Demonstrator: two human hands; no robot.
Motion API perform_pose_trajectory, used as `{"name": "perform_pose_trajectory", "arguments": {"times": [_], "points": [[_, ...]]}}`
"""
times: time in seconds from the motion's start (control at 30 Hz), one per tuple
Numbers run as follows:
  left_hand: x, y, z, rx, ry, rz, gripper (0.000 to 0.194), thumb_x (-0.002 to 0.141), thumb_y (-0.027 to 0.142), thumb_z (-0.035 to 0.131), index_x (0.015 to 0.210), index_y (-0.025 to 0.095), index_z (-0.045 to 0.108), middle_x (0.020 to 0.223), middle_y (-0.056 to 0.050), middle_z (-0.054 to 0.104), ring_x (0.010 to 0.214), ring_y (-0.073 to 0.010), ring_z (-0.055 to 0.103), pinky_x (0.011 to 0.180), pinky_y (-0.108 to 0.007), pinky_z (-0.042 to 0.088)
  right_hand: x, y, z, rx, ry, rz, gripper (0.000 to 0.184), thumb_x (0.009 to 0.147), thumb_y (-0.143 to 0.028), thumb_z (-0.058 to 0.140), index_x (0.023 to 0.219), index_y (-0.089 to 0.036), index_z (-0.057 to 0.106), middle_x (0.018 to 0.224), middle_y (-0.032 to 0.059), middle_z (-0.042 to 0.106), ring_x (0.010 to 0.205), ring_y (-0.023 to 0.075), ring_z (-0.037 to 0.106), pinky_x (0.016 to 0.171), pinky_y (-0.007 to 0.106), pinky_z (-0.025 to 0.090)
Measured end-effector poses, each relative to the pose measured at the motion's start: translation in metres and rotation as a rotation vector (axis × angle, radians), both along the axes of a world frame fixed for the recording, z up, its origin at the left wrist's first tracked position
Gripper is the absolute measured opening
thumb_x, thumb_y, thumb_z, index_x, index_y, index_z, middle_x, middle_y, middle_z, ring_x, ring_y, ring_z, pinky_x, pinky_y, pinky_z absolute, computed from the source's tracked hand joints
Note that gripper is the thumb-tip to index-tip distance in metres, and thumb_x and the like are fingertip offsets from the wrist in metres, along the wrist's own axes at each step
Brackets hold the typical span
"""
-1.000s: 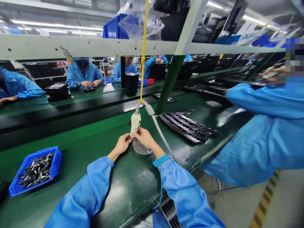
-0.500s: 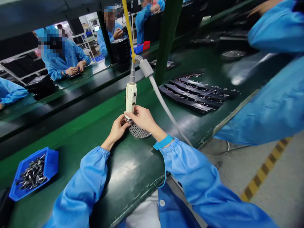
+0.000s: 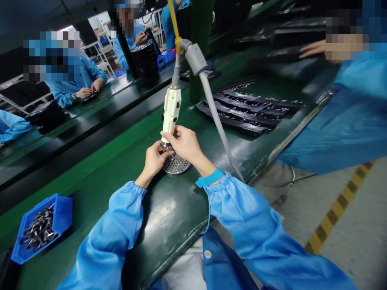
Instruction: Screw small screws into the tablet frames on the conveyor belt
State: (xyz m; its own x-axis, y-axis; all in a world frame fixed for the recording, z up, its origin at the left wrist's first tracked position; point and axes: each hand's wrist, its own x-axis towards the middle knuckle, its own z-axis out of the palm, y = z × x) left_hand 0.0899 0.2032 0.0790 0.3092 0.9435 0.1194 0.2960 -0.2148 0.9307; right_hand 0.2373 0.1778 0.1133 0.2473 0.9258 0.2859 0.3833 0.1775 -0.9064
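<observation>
A white electric screwdriver (image 3: pixel 171 110) hangs from a yellow cord (image 3: pixel 174 20) with a grey hose (image 3: pixel 211 108) trailing to the right. Its tip stands over a round perforated metal disc (image 3: pixel 177 164) on the green belt (image 3: pixel 121 161). My right hand (image 3: pixel 184 145) is wrapped round the screwdriver's lower end. My left hand (image 3: pixel 154 159) is curled at the disc's left edge, fingers pinched near the tip; what they hold is hidden.
A blue bin of small metal parts (image 3: pixel 39 229) sits at the near left. Black strips (image 3: pixel 244 108) lie in rows behind the disc. A co-worker in blue (image 3: pixel 347 112) stands close on the right. Other workers (image 3: pixel 78 80) sit across the line.
The view has tilted down and nearer. The screwdriver leans a little more to the right; both hands stay at the disc.
</observation>
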Motion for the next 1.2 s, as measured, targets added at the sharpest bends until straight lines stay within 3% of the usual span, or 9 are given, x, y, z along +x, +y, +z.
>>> {"name": "perform_pose_trajectory", "arguments": {"times": [0.1,0.2,0.3,0.43,0.53,0.7,0.83,1.03,1.2], "points": [[0.003,-0.006,0.006,0.051,0.123,0.007,0.028,0.078,0.012,0.076,0.106,0.015,0.072,0.082,-0.003,0.079,0.081,-0.0224,0.076,0.084,-0.033,0.057,0.004,0.002,-0.003,0.037,0.040,-0.001,0.038,0.088,-0.059,0.071,0.092,-0.021,0.072,0.093,0.0082,0.081,0.088,0.0291,0.078,0.073,0.039,0.061],[0.000,-0.011,0.011,0.080,0.092,-0.038,0.039,0.078,0.007,0.075,0.115,0.018,0.072,0.102,-0.006,0.082,0.100,-0.0259,0.077,0.097,-0.037,0.057,0.008,0.005,-0.007,0.078,0.074,-0.024,0.045,0.085,-0.067,0.070,0.088,-0.022,0.071,0.087,0.0074,0.080,0.082,0.0292,0.078,0.070,0.041,0.063],[-0.003,-0.015,0.013,0.120,0.037,-0.001,0.049,0.076,0.010,0.082,0.123,0.019,0.070,0.102,-0.006,0.082,0.101,-0.0253,0.077,0.101,-0.038,0.055,0.011,0.006,-0.007,0.095,0.083,-0.079,0.053,0.081,-0.076,0.069,0.083,-0.023,0.067,0.081,0.0062,0.078,0.077,0.0281,0.077,0.069,0.042,0.064],[-0.002,-0.021,0.013,0.176,-0.039,0.045,0.051,0.077,0.011,0.082,0.125,0.018,0.066,0.090,-0.002,0.078,0.086,-0.0183,0.075,0.089,-0.032,0.056,0.011,0.005,-0.001,0.100,0.054,-0.135,0.058,0.080,-0.081,0.067,0.079,-0.023,0.062,0.076,0.0050,0.074,0.078,0.0276,0.077,0.073,0.042,0.064],[0.004,-0.025,0.012,0.255,-0.010,0.134,0.053,0.069,0.016,0.090,0.115,0.019,0.064,0.086,0.001,0.074,0.082,-0.0161,0.071,0.078,-0.028,0.054,0.010,0.005,0.000,0.121,0.019,-0.155,0.060,0.082,-0.082,0.062,0.083,-0.023,0.062,0.077,0.0049,0.073,0.083,0.0281,0.077,0.078,0.043,0.064],[0.014,-0.030,0.011,0.349,0.196,0.281,0.024,0.078,0.030,0.086,0.085,0.019,0.065,0.079,0.000,0.072,0.073,-0.0153,0.066,0.070,-0.027,0.049,0.009,0.005,-0.004,0.155,-0.080,-0.185,0.056,0.089,-0.079,0.057,0.090,-0.023,0.062,0.080,0.0051,0.072,0.091,0.0296,0.077,0.085,0.048,0.062],[0.015,-0.030,0.008,0.441,0.281,0.258,0.003,0.088,0.023,0.074,0.089,0.020,0.075,0.082,-0.003,0.077,0.072,-0.0163,0.067,0.072,-0.029,0.050,0.009,0.002,0.003,0.119,-0.101,-0.230,0.050,0.089,-0.074,0.062,0.082,-0.024,0.058,0.079,0.0041,0.072,0.090,0.0277,0.076,0.089,0.047,0.060],[0.011,-0.028,0.007,0.527,0.363,0.187,0.017,0.095,0.025,0.067,0.100,0.021,0.082,0.084,-0.005,0.078,0.073,-0.0175,0.067,0.073,-0.029,0.050,0.008,-0.006,0.022,0.012,-0.114,-0.288,0.043,0.089,-0.060,0.071,0.072,-0.025,0.053,0.076,0.0051,0.072,0.083,0.0290,0.075,0.088,0.049,0.057],[0.009,-0.026,0.008,0.504,0.344,0.094,0.022,0.100,0.028,0.061,0.103,0.022,0.082,0.089,-0.006,0.079,0.080,-0.0198,0.070,0.079,-0.032,0.052,0.010,-0.007,0.023,0.025,-0.112,-0.284,0.043,0.088,-0.059,0.071,0.071,-0.025,0.052,0.078,0.0069,0.072,0.088,0.0324,0.077,0.079,0.048,0.060]]}}
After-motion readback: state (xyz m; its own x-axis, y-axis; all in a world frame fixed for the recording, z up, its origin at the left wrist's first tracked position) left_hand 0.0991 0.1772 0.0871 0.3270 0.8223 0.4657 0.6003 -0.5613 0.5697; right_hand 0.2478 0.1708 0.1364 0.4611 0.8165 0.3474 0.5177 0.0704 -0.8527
